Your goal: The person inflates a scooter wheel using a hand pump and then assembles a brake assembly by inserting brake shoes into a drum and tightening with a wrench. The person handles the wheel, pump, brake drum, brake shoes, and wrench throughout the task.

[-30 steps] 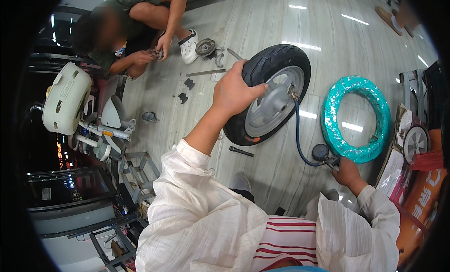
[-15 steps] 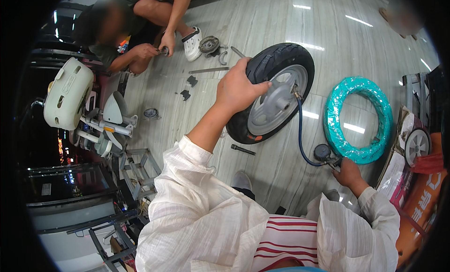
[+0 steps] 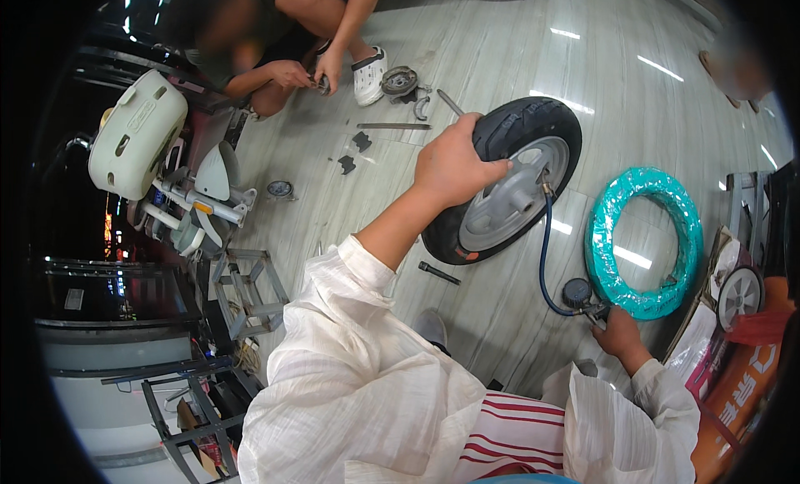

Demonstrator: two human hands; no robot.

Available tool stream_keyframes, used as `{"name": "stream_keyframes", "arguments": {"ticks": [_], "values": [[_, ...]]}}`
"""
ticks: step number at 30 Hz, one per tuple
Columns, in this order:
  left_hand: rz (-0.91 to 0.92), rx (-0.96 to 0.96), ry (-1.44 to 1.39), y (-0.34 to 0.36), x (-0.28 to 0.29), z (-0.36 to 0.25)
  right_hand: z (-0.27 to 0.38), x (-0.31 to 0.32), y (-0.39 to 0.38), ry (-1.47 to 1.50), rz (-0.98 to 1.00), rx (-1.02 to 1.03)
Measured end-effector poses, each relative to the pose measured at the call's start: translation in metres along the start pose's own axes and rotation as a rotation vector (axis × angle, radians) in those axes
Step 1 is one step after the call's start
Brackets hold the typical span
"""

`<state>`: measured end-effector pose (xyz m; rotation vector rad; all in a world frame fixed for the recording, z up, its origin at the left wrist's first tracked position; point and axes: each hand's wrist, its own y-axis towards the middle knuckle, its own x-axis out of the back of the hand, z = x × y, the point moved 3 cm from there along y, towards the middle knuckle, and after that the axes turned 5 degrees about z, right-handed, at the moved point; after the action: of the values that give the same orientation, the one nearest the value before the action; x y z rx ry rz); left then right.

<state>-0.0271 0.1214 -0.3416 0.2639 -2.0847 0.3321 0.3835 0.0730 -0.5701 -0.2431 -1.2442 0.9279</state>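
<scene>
My left hand (image 3: 458,163) grips the upper left side of a black-tyred scooter wheel (image 3: 525,192), its thumb lying over the grey rim and its fingers hidden behind the tyre. The wheel stands tilted on the tiled floor. From its valve near the hub a dark blue hose (image 3: 546,255) curves down to a tyre inflator (image 3: 577,294) with a round black gauge. My right hand (image 3: 618,334) is closed around the inflator's handle. Beside that hand lies a tyre wrapped in shiny green film (image 3: 596,242).
At the upper left a person (image 3: 283,50) crouches, working on a small part. Brake shoes, a hub part (image 3: 400,82) and a metal bar (image 3: 393,125) lie on the floor. A black torch-like rod (image 3: 439,272) is near my foot. A pale scooter front (image 3: 142,134) stands left, an orange box (image 3: 742,392) right.
The whole view has shifted, so most things sit slightly lower and farther right. Both hands keep their holds on the wheel and the inflator.
</scene>
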Motion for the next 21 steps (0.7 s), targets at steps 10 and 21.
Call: {"name": "stream_keyframes", "arguments": {"ticks": [10, 21], "values": [[0.0, -0.028, -0.021, -0.006, 0.007, -0.005, -0.004, -0.005, 0.001, 0.042, -0.035, 0.033], [0.044, -0.011, -0.019, -0.02, 0.007, -0.009, -0.003, -0.006, -0.003, -0.007, 0.0, 0.027]]}}
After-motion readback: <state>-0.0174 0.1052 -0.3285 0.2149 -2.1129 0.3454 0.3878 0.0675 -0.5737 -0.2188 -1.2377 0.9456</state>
